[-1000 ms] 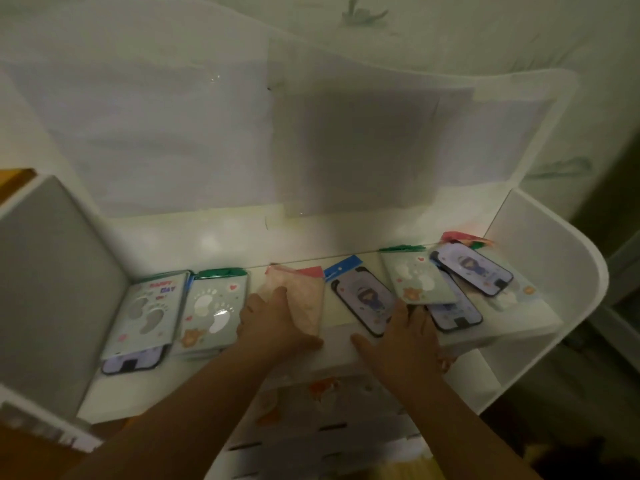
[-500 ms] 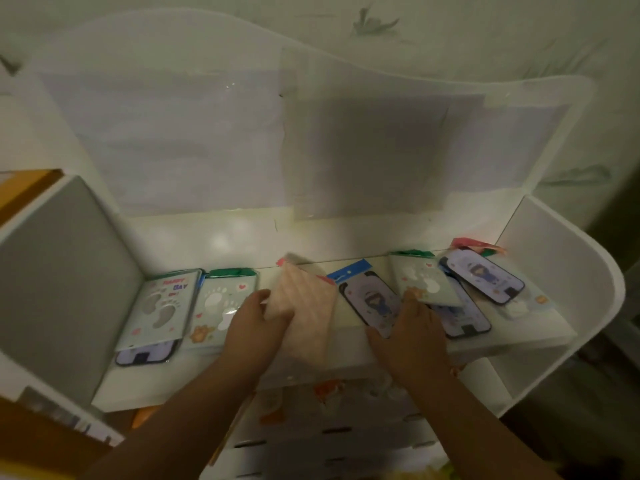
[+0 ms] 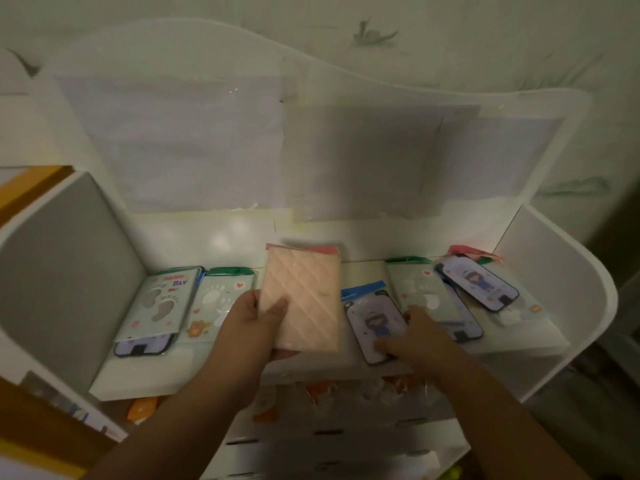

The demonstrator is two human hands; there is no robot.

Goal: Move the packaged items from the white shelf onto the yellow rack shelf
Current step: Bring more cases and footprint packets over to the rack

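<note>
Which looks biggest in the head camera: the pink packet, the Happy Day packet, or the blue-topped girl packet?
1. pink packet, though it is lifted nearer the camera.
2. Happy Day packet.
3. blue-topped girl packet, partly under the right hand.
</note>
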